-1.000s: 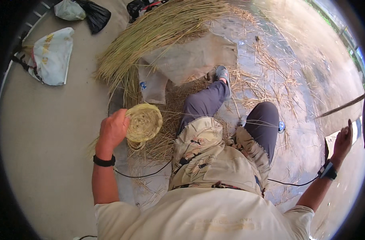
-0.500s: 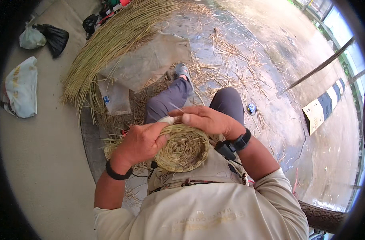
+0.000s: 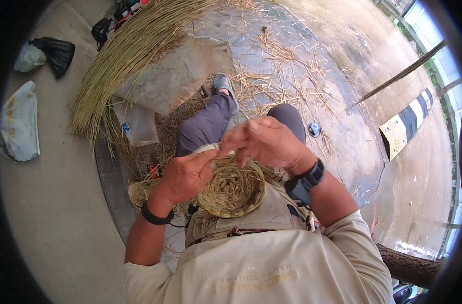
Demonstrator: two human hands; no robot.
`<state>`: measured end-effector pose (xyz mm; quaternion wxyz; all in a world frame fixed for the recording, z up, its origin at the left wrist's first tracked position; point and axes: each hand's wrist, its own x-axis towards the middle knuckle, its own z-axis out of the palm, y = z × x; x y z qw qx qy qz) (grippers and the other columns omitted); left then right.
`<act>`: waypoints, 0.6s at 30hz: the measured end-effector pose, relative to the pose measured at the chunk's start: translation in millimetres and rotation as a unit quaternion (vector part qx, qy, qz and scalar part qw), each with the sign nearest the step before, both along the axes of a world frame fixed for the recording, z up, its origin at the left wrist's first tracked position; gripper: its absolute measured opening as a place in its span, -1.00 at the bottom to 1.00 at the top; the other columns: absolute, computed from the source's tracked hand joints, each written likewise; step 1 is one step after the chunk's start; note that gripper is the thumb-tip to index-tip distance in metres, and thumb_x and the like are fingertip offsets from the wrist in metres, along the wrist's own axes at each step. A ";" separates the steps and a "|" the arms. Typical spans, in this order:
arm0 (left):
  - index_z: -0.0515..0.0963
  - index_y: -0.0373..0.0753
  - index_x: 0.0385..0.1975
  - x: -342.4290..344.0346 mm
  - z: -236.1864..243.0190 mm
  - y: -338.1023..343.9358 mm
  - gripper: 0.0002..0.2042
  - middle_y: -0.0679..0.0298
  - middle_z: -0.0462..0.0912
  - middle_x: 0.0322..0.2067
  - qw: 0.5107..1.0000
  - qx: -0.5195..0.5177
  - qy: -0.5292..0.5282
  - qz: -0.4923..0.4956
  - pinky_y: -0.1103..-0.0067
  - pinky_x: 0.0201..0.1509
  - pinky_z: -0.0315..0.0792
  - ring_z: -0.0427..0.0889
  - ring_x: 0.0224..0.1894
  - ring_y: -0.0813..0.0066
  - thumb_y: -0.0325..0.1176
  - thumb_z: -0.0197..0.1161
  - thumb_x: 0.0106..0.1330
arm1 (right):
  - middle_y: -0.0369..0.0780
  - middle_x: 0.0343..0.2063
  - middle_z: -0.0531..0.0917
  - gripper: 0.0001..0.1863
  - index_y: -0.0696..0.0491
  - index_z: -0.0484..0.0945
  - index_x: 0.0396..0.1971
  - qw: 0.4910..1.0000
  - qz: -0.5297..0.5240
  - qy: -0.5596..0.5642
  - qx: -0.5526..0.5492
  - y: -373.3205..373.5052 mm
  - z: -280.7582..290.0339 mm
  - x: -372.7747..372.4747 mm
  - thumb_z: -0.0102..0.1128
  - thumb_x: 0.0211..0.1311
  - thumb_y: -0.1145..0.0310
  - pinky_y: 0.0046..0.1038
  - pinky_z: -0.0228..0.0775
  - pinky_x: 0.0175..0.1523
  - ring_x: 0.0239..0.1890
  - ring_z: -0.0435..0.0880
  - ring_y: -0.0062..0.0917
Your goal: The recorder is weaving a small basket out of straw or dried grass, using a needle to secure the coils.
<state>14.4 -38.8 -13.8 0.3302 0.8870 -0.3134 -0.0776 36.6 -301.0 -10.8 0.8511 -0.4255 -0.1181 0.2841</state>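
A small round basket, coiled and woven from green-yellow straw, rests in my lap with its hollow facing up. My left hand pinches its far left rim between thumb and fingers. A pale strip shows at the rim just beyond those fingertips. Over the far edge of the basket hovers my right hand, its fingers bent and partly smeared by motion. Those fingers look drawn together near the left fingertips; what they hold is too blurred to make out.
Long straw stalks lie heaped at the far left beside a worn brown sheet. Loose straw litters the floor. A smaller straw coil sits left of my knee. A blue round object lies to the right, with plastic bags at far left.
My right hand has lifted and turned, its fingers now bent downward rather than stretched along the rim. My left hand keeps its grip. The whole view has shifted slightly.
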 end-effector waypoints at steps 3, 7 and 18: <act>0.60 -0.28 0.13 -0.1 -0.2 0.2 -0.67 -0.06 0.75 -0.19 0.999 -0.011 -0.047 -0.014 0.28 -0.16 0.66 0.76 -0.19 -0.09 -0.46 0.24 0.37 | -0.32 -0.51 0.64 -0.58 0.22 0.70 -0.11 0.989 -0.050 -0.026 -0.134 1.5 -8.1 23.0 0.07 0.62 0.13 -0.54 0.42 -0.31 -0.43 0.57 -0.65; 0.59 -0.28 0.14 -11.0 12.0 -3.6 -0.65 -0.07 0.74 -0.19 0.995 0.081 -0.050 -0.014 0.22 -0.16 0.65 0.76 -0.20 -0.10 -0.47 0.25 0.35 | -0.30 -0.57 0.62 -0.66 0.17 0.71 -0.18 0.903 -0.049 -0.221 -0.364 -11.2 -21.3 25.4 0.15 0.56 0.18 -0.46 0.44 -0.35 -0.50 0.55 -0.64; 0.47 -0.28 0.18 -7.3 -12.6 21.5 -0.57 -0.14 0.71 -0.13 0.999 0.039 -0.025 0.023 0.13 -0.10 0.61 0.72 -0.13 -0.16 -0.34 0.29 0.33 | -0.06 -0.48 0.70 -0.71 0.07 0.71 -0.12 0.691 0.023 -0.512 -0.510 4.5 -30.4 5.4 0.38 0.29 0.20 -0.17 0.54 -0.34 -0.45 0.70 -0.08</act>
